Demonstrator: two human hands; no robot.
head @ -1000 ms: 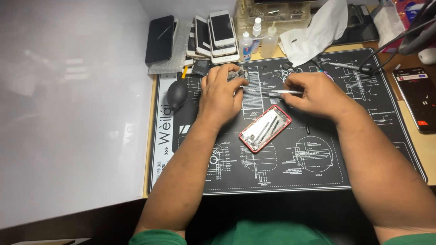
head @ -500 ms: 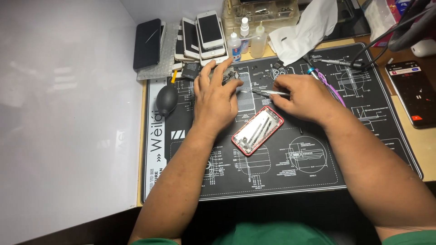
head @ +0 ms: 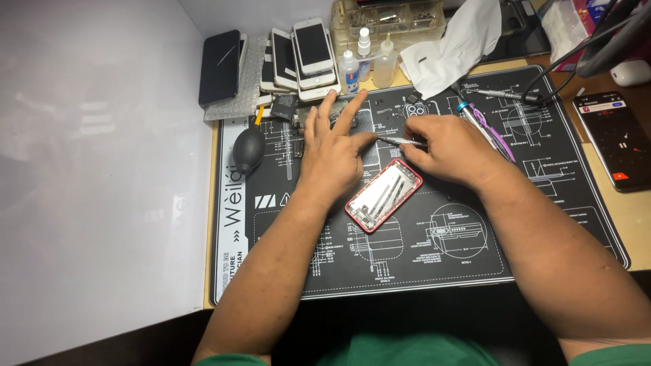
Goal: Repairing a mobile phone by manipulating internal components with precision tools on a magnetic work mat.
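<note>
Tweezers (head: 400, 141) pinched in right hand (head: 444, 148)

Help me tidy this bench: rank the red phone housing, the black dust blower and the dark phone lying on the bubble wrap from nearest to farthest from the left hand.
Measured from the left hand:
1. Red phone housing, just below and to its right on the mat.
2. Black dust blower, to its left at the mat's edge.
3. Dark phone, far upper left on the bubble wrap.
</note>
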